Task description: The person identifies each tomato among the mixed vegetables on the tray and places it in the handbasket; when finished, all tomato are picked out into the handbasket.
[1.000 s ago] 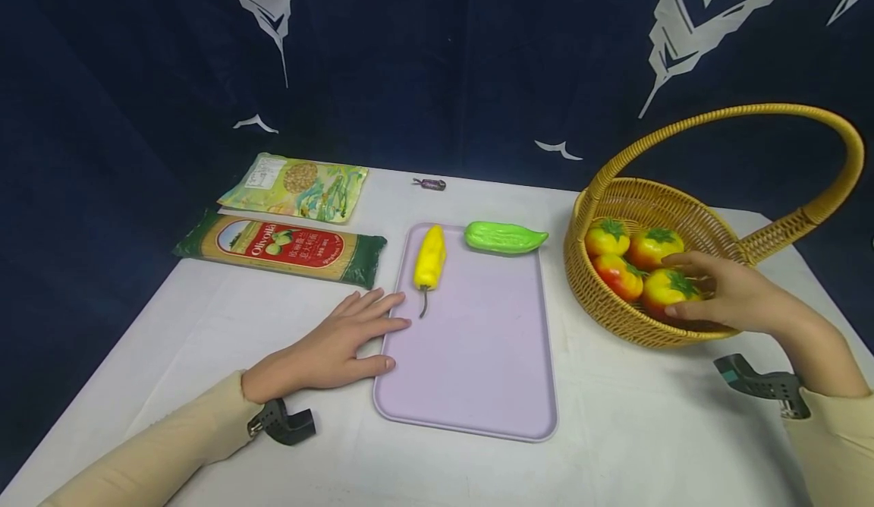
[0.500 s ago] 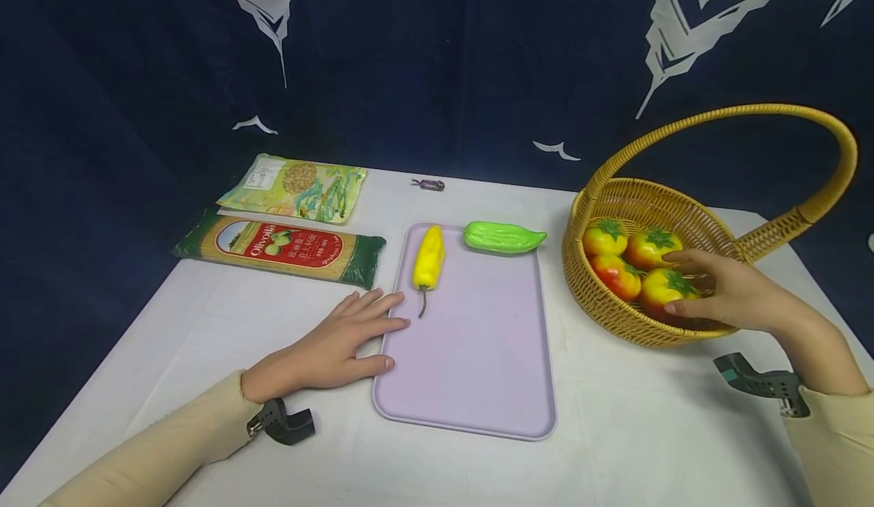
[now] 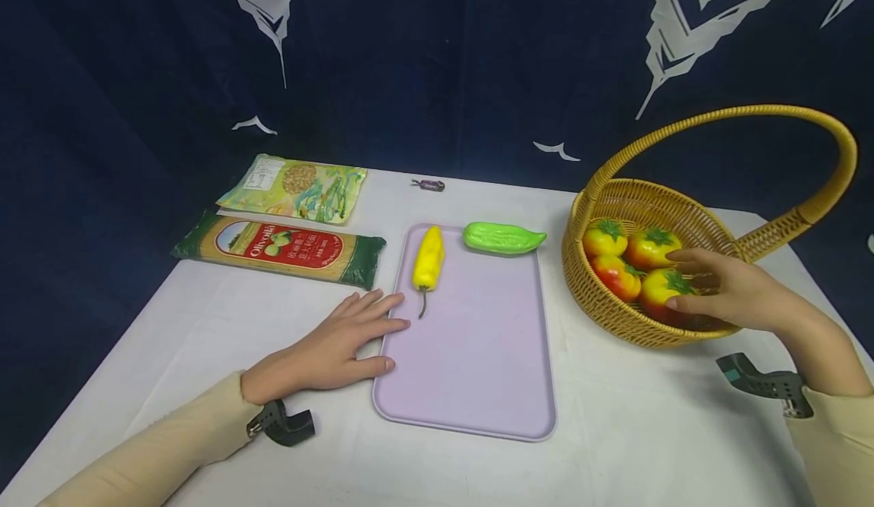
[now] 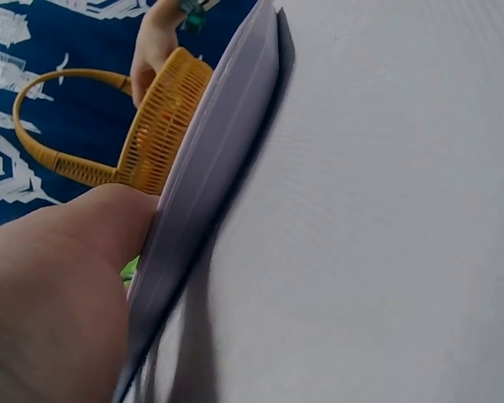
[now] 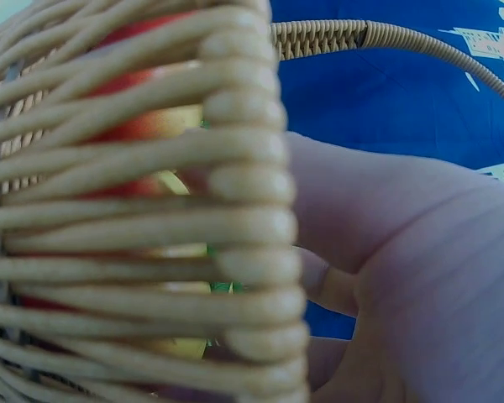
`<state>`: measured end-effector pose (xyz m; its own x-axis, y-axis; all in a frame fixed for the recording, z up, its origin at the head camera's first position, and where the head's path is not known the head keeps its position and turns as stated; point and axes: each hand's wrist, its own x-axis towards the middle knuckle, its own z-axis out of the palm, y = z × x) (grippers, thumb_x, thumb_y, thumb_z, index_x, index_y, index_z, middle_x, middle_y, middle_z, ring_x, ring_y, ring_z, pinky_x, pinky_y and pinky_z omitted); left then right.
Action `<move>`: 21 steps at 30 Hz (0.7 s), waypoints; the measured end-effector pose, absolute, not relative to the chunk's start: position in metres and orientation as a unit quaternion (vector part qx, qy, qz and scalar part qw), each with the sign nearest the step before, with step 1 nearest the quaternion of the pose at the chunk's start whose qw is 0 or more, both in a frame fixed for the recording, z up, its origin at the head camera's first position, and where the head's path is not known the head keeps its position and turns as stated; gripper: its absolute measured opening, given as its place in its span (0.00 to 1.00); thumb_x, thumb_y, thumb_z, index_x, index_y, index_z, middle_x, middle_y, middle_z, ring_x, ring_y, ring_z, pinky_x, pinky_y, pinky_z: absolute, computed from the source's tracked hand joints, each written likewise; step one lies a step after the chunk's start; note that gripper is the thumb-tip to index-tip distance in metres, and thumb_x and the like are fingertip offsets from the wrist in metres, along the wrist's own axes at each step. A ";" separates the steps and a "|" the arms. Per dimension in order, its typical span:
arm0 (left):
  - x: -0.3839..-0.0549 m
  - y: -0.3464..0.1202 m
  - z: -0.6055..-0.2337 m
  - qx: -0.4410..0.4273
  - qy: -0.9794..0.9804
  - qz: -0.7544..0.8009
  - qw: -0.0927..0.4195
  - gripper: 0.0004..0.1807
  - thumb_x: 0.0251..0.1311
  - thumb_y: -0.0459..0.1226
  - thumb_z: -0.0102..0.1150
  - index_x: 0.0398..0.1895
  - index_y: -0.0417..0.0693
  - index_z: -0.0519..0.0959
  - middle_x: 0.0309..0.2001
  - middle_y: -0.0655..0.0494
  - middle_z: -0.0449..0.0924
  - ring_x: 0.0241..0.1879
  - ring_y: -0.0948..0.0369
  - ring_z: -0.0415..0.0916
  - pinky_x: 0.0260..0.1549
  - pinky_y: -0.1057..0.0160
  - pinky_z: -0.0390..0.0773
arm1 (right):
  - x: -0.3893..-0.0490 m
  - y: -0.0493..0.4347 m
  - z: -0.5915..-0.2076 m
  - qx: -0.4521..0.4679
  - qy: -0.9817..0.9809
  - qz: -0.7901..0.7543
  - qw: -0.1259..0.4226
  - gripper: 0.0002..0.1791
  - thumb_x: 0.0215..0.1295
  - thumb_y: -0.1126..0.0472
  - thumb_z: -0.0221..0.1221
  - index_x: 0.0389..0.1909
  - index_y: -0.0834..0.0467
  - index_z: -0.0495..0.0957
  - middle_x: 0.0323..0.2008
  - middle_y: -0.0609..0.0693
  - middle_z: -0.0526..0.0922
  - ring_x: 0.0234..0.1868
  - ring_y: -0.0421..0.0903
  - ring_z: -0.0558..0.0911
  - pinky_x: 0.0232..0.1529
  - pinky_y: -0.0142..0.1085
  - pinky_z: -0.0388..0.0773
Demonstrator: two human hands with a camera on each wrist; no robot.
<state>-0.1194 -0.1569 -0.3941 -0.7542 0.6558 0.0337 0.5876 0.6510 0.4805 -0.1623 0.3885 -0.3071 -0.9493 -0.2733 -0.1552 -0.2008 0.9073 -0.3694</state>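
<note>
My left hand [image 3: 339,344] rests with spread, straight fingers on the left rim of a lilac tray [image 3: 478,355]. A yellow pepper [image 3: 429,258] with a stem lies near its fingertips, and a green pepper [image 3: 504,238] lies across the tray's far edge. At the right, my right hand [image 3: 740,291] reaches over the rim of a wicker basket [image 3: 617,321]. Its thumb and fingers lie loosely spread beside the nearest red-yellow tomato [image 3: 661,294]. Several tomatoes sit in the basket. Some right fingertips are hidden; the right wrist view shows basket weave [image 5: 143,210] covering them.
A spaghetti pack [image 3: 280,247] and a green-yellow food bag [image 3: 297,188] lie at the back left. A small wrapped candy [image 3: 430,185] lies behind the tray. The basket's tall handle [image 3: 737,112] arches over its opening, before a dark blue curtain [image 3: 410,67].
My right hand has shifted very slightly to the right, while the tomatoes stay in place. The left hand and the peppers have not moved.
</note>
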 end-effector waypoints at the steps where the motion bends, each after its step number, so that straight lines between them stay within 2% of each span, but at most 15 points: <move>1: -0.119 -0.157 -0.393 0.343 0.906 0.237 0.074 0.31 0.65 0.51 0.61 0.71 0.57 0.74 0.81 0.52 0.57 0.81 0.41 0.48 0.78 0.33 0.44 | -0.162 0.389 -0.307 -0.122 0.971 -0.178 0.102 0.39 0.64 0.54 0.69 0.68 0.70 0.65 0.59 0.81 0.74 0.53 0.79 0.79 0.47 0.66 0.82; 4: -0.119 -0.157 -0.391 0.345 0.906 0.232 0.082 0.31 0.65 0.52 0.60 0.71 0.57 0.74 0.81 0.51 0.57 0.81 0.41 0.49 0.78 0.32 0.46 | -0.162 0.390 -0.307 -0.116 0.972 -0.178 0.101 0.39 0.65 0.52 0.68 0.69 0.69 0.65 0.59 0.79 0.75 0.54 0.79 0.79 0.46 0.67 0.81; 8: -0.121 -0.160 -0.383 0.349 0.903 0.233 0.090 0.31 0.66 0.51 0.61 0.71 0.55 0.74 0.80 0.50 0.59 0.80 0.42 0.54 0.77 0.34 0.53 | -0.162 0.392 -0.306 -0.113 0.973 -0.177 0.092 0.39 0.66 0.51 0.66 0.69 0.70 0.65 0.60 0.78 0.75 0.54 0.78 0.79 0.47 0.68 0.80; 14: -0.126 -0.168 -0.361 0.346 0.906 0.237 0.061 0.31 0.66 0.51 0.63 0.71 0.55 0.74 0.77 0.49 0.65 0.77 0.47 0.62 0.72 0.37 0.66 | -0.160 0.393 -0.300 -0.104 0.975 -0.176 0.085 0.38 0.69 0.52 0.64 0.70 0.70 0.64 0.61 0.79 0.74 0.56 0.79 0.77 0.49 0.70 0.78; 17: -0.132 -0.173 -0.348 0.337 0.911 0.232 0.044 0.32 0.66 0.51 0.63 0.71 0.55 0.74 0.77 0.49 0.65 0.76 0.46 0.63 0.70 0.37 0.68 | -0.158 0.393 -0.298 -0.098 0.976 -0.178 0.082 0.37 0.70 0.51 0.63 0.70 0.70 0.64 0.61 0.79 0.74 0.57 0.80 0.76 0.50 0.71 0.78; 21: -0.138 -0.179 -0.334 0.315 0.920 0.230 0.046 0.32 0.66 0.51 0.63 0.72 0.55 0.72 0.78 0.48 0.63 0.77 0.45 0.60 0.72 0.34 0.64 | -0.156 0.391 -0.295 -0.092 0.977 -0.179 0.076 0.37 0.70 0.51 0.62 0.70 0.71 0.64 0.61 0.79 0.74 0.57 0.80 0.76 0.50 0.71 0.77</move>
<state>-0.1383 -0.1788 -0.3342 -0.7977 0.6001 0.0593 0.5575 0.6964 0.4520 -0.1557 0.3909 -0.2953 -0.9713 -0.2075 -0.1160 -0.1530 0.9191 -0.3631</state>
